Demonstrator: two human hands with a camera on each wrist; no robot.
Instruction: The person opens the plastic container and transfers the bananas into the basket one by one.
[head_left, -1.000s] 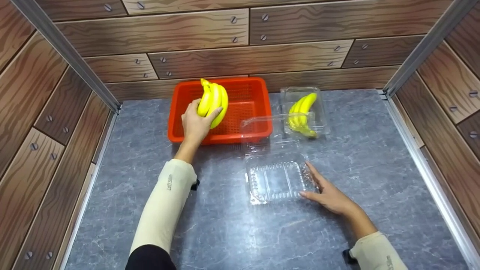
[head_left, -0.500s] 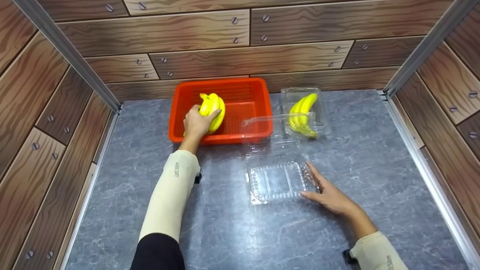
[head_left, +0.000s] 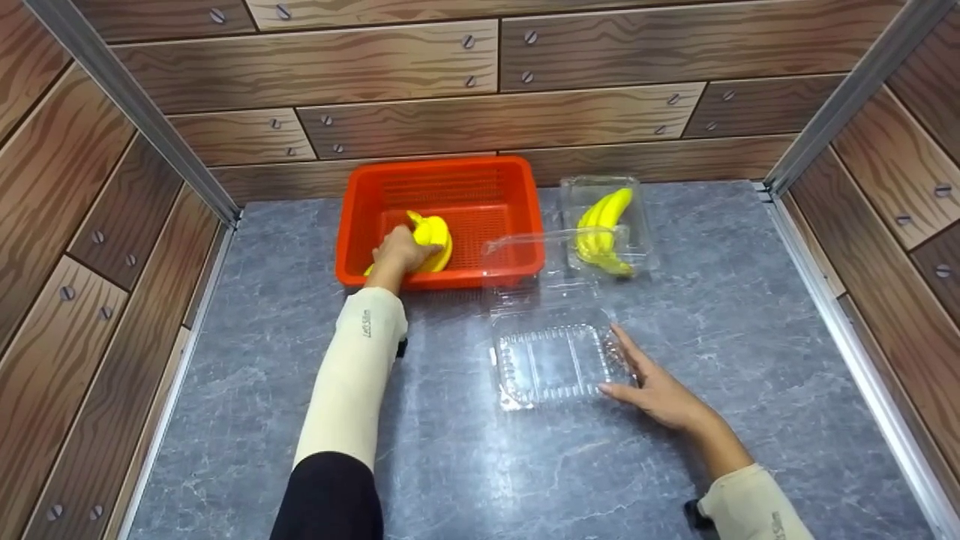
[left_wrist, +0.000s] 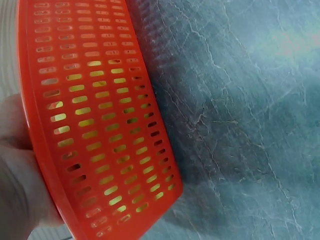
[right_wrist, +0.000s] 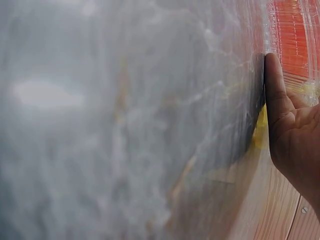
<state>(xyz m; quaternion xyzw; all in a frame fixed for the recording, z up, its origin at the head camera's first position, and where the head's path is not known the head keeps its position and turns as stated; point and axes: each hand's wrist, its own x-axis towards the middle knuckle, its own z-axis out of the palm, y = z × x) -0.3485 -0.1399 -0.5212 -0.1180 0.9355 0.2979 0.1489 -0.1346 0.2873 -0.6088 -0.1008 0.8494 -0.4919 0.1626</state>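
Observation:
In the head view my left hand [head_left: 403,249] reaches over the near rim of a red plastic basket [head_left: 487,225] and grips a bunch of yellow bananas [head_left: 433,236] low inside it. Yellow shows through the slots of the basket wall [left_wrist: 100,110] in the left wrist view, where that hand's fingers are hidden behind the rim. My right hand [head_left: 660,390] rests against the right side of a clear plastic clamshell box [head_left: 555,360], thumb and fingers spread along its edge. The box's lid [head_left: 517,262] stands raised, overlapping the basket's corner.
A second clear box [head_left: 637,217] holding a bunch of bananas [head_left: 602,225] lies at the back, right of the basket. Another yellow tip [head_left: 369,270] shows at the basket's near left. Wood-patterned walls [head_left: 397,67] enclose the grey marbled surface [head_left: 450,450] on three sides.
My left hand has lowered the banana bunch from above the basket down into it, moving slightly toward me. My right hand and the clear box have stayed in place.

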